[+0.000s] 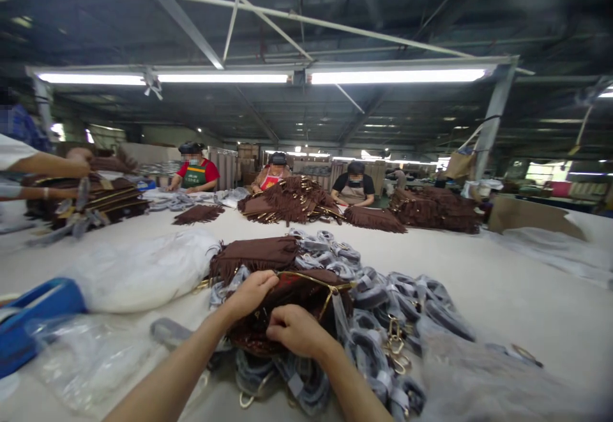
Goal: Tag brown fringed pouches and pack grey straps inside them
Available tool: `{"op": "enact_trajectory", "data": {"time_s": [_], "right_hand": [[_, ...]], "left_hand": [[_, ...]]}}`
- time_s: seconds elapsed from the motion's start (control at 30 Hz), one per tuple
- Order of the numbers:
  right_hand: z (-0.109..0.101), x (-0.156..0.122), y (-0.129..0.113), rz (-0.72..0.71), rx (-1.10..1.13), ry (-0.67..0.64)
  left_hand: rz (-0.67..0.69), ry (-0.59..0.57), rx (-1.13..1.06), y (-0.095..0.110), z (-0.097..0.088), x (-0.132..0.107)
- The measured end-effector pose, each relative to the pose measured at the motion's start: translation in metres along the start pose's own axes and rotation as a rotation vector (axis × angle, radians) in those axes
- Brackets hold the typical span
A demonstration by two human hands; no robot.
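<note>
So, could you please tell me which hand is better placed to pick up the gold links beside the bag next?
Probably the right hand: it is at the opening of the brown bag, nearer the gold links, while the left hand grips the bag farther from them.

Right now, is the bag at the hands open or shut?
The bag is open: it gapes below the gold zipper, and the left hand holds one edge.
</note>
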State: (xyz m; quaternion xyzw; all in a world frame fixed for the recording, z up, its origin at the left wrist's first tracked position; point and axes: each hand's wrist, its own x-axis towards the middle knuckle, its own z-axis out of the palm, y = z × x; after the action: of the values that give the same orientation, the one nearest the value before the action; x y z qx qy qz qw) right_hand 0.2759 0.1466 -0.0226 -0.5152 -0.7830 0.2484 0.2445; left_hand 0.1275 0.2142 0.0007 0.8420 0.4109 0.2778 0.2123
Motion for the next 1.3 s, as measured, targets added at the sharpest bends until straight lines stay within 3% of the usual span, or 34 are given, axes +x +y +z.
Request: {"op": "enact_trajectory", "data": {"time_s": [0.13, 0.3, 0.43, 0.57, 0.77, 0.9, 1.07, 1.17, 1.3], "right_hand": [[0.002, 0.008, 0.009, 0.048, 0.205, -0.07], [-0.001, 0.01, 0.013, 0.065, 0.442, -0.183], [-0.004, 0.007, 0.012, 0.081, 0.519, -0.172], [-0.003, 0.002, 0.011, 0.089, 0.525, -0.053], [0.014, 0.008, 0.006, 0.091, 0.289, 0.088], [0.022, 0.015, 0.004, 0.052, 0.112, 0.14], [0.025, 0.021, 0.003, 0.07, 0.053, 0.149], [0.029, 0.023, -0.002, 0.093, 0.105, 0.144], [0.036, 0.024, -0.006, 0.095, 0.346, 0.222]], "left_hand": [[0.016, 0.026, 0.024, 0.001, -0.006, -0.03], [-0.112, 0.0, 0.056, -0.007, -0.011, -0.063], [-0.175, 0.024, -0.138, -0.021, -0.01, -0.055], [-0.298, 0.055, -0.398, -0.032, -0.008, -0.04], [-0.417, 0.116, -0.663, -0.049, -0.001, -0.036], [-0.459, 0.145, -0.743, -0.057, 0.002, -0.035], [-0.476, 0.17, -0.762, -0.057, 0.003, -0.034], [-0.471, 0.174, -0.753, -0.053, 0.004, -0.034], [-0.464, 0.173, -0.725, -0.048, 0.004, -0.036]]}}
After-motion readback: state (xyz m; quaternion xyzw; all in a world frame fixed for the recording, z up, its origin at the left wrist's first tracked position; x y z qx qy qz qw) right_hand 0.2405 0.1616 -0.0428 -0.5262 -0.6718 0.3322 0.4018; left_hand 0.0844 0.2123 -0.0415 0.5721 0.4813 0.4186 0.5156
